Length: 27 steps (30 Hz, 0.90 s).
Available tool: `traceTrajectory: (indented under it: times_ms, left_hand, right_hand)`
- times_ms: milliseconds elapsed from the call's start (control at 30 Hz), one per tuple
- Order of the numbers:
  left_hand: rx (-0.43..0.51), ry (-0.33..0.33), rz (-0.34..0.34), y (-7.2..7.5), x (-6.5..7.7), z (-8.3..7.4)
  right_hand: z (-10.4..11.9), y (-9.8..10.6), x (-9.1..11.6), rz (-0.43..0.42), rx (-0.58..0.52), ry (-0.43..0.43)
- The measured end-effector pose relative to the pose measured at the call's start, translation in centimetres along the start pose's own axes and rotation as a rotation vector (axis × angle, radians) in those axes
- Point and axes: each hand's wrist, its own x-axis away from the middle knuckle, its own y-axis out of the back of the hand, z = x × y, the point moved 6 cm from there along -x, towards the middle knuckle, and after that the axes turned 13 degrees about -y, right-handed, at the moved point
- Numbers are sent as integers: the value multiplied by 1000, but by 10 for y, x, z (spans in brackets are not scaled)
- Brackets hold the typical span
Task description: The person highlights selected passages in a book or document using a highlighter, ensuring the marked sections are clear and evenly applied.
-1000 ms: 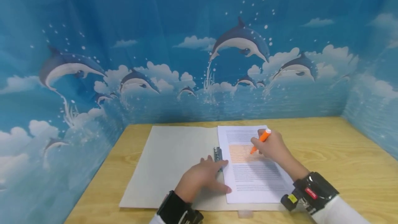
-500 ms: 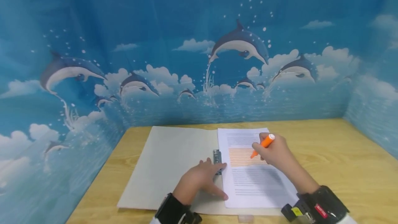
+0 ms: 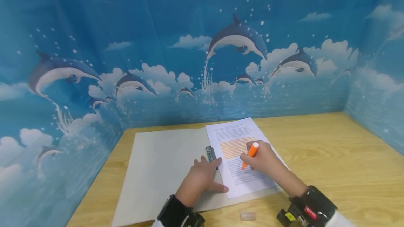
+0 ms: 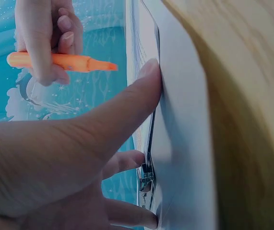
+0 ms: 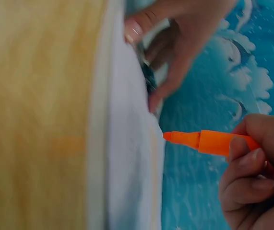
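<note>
My right hand (image 3: 263, 157) pinches an orange highlighter (image 3: 251, 154) with its tip pointing down at the printed sheets (image 3: 233, 192). In the left wrist view the highlighter's tip (image 4: 109, 66) shows a gap from the page. A block of lines on the page's upper half is marked orange (image 3: 235, 148). My left hand (image 3: 202, 176) spreads its fingers over the inner side of the open folder (image 3: 157, 164), and its thumb and forefinger rest on the sheets' left edge. Beside that edge sits the folder's metal clip (image 3: 210, 153), partly behind the left fingers.
A small pale cap-like piece (image 3: 247, 216) lies on the wooden table (image 3: 331, 150) in front of the folder. Behind the table hangs a blue curtain (image 3: 176, 20) printed with dolphins. Each wrist wears a black strap with a camera.
The folder and sheets have turned slightly anticlockwise and shifted left. The highlighter has moved from the orange block to above the plain lines lower down. My left hand keeps touching the page edge.
</note>
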Motion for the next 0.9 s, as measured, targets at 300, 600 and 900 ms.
traceTrajectory:
  times_ms: [300, 600, 900]
  left_hand:
    - [-15, 15, 15, 2, 0, -1]
    - [-28, 20, 5, 1, -1, -5]
    - [-40, -14, 3, 2, 1, -8]
  right_hand:
    - [10, -26, 12, 42, -44, 100]
    - [14, -33, 18, 81, -37, 76]
    - [10, -36, 18, 100, -65, 5]
